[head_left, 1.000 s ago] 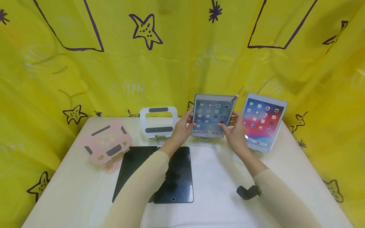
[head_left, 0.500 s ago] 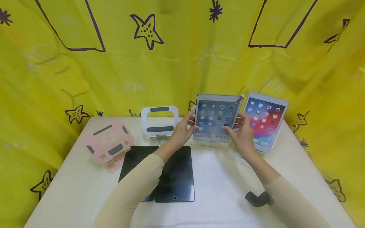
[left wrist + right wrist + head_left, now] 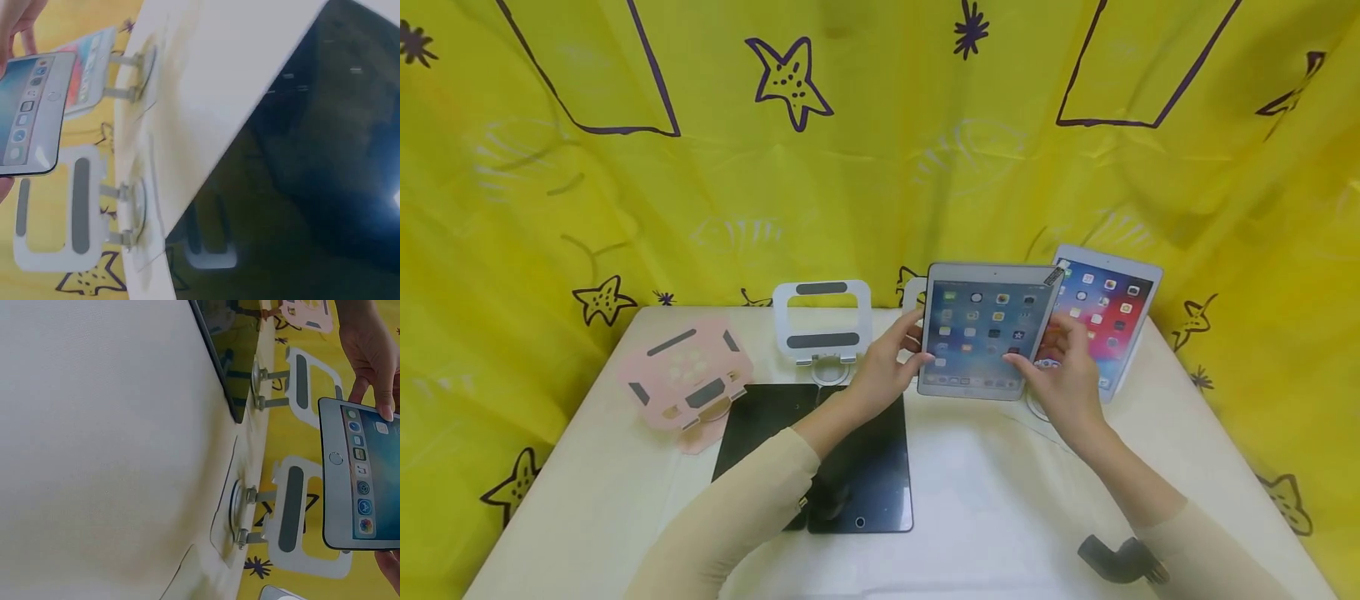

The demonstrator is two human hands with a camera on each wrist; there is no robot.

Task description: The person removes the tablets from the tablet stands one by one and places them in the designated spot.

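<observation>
Place: probably a staged recording booth, not a lived-in room.
Backdrop: yellow curtain (image 3: 865, 167) with drawn stars encloses everything.
Furniture: one white worktop (image 3: 985, 483) carrying tablet stands (image 3: 822, 321).

No word, brand, number or label can be read anywhere in these views. The lit tablet (image 3: 985, 333) held between the hands and the second lit tablet (image 3: 1101, 312) on its stand both show rows of app icons, but whatever captions sit under them are too small and blurred to make out. The yellow curtain (image 3: 700, 167) carries only drawn stars and outlines, no lettering.
</observation>
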